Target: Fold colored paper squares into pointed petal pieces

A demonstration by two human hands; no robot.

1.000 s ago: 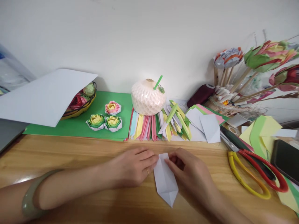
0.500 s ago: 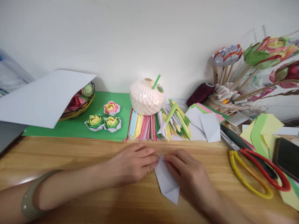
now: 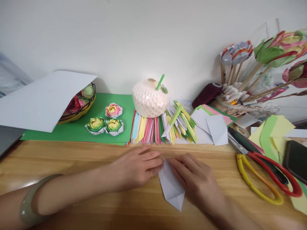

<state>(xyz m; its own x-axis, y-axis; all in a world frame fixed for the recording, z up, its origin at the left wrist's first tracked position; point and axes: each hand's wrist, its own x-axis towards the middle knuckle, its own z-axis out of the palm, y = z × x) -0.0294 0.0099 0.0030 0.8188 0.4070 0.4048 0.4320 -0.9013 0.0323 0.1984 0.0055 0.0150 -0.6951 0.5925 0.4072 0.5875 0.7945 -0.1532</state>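
A folded piece of pale white paper (image 3: 170,187) lies on the wooden table in front of me, its narrow end pointing away and its lower end creased to a point. My left hand (image 3: 139,167) has its fingertips pressed together on the upper left edge of the paper; a ring is on one finger. On the opposite edge, my right hand (image 3: 195,177) pinches near the same narrow tip, fingers curled and thumb mostly hidden. The very tip is partly covered by the fingers of both hands.
Behind the hands stand folded paper strips (image 3: 150,132) and a white coconut-shaped object (image 3: 150,99). Paper flowers (image 3: 114,126) sit on green sheets at left, beside a basket (image 3: 79,115). Scissors (image 3: 260,174), a phone (image 3: 296,159) and paper sheets (image 3: 217,127) lie right.
My right fingertips have shifted slightly at the paper's narrow tip, where a small raised fold showed before. The paper stays in place, and the camera view has moved a little.
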